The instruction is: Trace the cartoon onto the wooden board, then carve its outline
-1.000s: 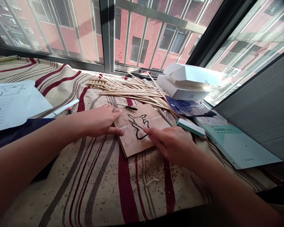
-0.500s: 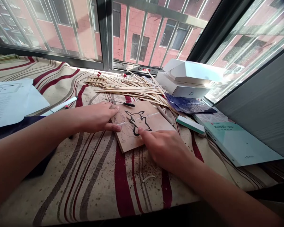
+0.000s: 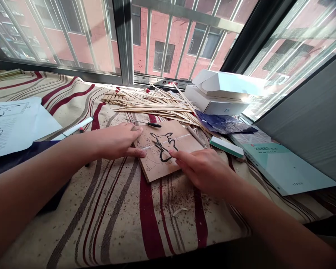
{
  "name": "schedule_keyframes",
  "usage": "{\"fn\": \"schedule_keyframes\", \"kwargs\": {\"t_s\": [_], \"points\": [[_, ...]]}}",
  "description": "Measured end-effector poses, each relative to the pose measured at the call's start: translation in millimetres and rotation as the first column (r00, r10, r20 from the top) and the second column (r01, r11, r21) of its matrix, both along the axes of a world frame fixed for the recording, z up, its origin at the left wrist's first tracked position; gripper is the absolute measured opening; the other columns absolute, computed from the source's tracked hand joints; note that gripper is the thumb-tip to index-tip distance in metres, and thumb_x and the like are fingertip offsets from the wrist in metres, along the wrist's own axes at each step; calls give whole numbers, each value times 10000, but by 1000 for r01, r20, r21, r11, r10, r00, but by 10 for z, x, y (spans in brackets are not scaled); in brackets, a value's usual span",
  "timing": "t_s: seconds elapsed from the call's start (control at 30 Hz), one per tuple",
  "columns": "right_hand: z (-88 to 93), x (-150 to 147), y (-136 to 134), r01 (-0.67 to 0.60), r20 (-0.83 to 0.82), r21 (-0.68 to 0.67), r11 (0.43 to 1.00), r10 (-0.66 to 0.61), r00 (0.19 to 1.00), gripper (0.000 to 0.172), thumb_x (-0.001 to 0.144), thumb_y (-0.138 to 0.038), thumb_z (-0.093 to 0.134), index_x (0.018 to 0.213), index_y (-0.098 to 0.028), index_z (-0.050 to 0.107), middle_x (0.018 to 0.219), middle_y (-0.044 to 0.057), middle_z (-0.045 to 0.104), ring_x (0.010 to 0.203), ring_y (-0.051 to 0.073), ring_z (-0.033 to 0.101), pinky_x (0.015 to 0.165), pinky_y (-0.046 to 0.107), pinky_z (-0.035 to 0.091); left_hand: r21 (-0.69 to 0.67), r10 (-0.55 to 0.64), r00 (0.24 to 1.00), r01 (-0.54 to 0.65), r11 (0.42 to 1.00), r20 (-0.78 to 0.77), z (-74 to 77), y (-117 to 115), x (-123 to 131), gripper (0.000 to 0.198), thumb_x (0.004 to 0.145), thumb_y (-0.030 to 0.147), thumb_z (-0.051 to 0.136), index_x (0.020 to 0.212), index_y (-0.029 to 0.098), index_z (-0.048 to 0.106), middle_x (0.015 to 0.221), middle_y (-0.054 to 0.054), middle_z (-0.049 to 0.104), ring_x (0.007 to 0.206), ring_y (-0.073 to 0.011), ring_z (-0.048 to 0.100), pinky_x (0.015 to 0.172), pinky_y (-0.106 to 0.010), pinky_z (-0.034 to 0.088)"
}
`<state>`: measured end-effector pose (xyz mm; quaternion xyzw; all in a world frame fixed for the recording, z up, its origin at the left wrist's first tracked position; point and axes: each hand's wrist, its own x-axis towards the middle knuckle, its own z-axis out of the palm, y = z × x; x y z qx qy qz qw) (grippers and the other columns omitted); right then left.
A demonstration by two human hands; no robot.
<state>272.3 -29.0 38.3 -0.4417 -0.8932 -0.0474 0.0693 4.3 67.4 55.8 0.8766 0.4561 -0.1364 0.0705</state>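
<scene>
A thin wooden board (image 3: pixel 182 136) lies on the striped cloth, bearing a pencil drawing at its left and a thick black cut-like outline in the middle. My left hand (image 3: pixel 123 141) grips its left edge, thumb on the top face and fingers along the far corner. In a pinch, my right hand (image 3: pixel 204 164) holds a thin, dark, file-like tool (image 3: pixel 161 146), its tip pointing left over the outline; its grip is hidden. Across the board's far edge lies a slim tool with a black handle (image 3: pixel 154 124). A grey-brown stick (image 3: pixel 195 135) lies by the board's right side.
Thin wooden sticks (image 3: pixel 159 102) are heaped behind the board, beside a white box (image 3: pixel 218 99). To the right lie dark blue sheets (image 3: pixel 226 124), a white-green block (image 3: pixel 226 146) and a book (image 3: pixel 288 160). Printed papers (image 3: pixel 19 119) are at left. Crumbs dot the cloth (image 3: pixel 126 224).
My right hand has drawn back to the right, so more of the thin tool shows over the outline. My left hand stays on the board's edge. The view has shifted slightly.
</scene>
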Motion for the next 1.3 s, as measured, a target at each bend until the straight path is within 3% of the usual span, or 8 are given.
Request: {"fn": "schedule_keyframes", "kwargs": {"t_s": [0.23,0.6,0.97,1.2,1.3], "points": [[-41,-47,-21,74,41,-14,997,-73,996,444,1039,-164,454,1392,-124,721,761,81,792,598,212,610,589,351,190,21,-1,998,2,1000,-65,17,-5,26,1059,988,812,455,1724,64,310,1728,-304,403,1567,-425,446,1242,-467,404],[41,-45,42,73,87,-90,993,-65,994,443,1020,-162,485,1401,-121,706,794,105,805,626,209,595,606,346,169,26,-23,999,24,999,-28,35,-21,29,1027,996,763,518,1704,39,346,1739,-310,389,1595,-430,417,1283,-487,370],[45,50,151,87,-33,-128,988,-92,995,440,1061,-246,494,1418,-227,752,840,84,816,675,197,618,641,315,221,-3,-41,999,41,999,-9,48,-38,39,1039,1000,757,518,1704,15,332,1757,-314,350,1611,-436,387,1301,-505,349],[110,12,135,123,-47,-193,974,-134,990,450,1071,-246,471,1420,-214,753,915,103,838,739,219,654,658,316,254,-15,-19,999,18,1000,-46,92,-65,74,1005,1017,731,519,1723,49,303,1776,-289,330,1619,-421,377,1300,-474,345],[121,-4,134,137,-57,-160,978,-148,987,432,1068,-248,486,1395,-216,766,913,104,834,755,223,668,658,319,245,-15,-30,997,29,999,-71,99,-68,74,997,1029,715,510,1728,42,278,1790,-283,302,1633,-407,353,1310,-461,328]]}}
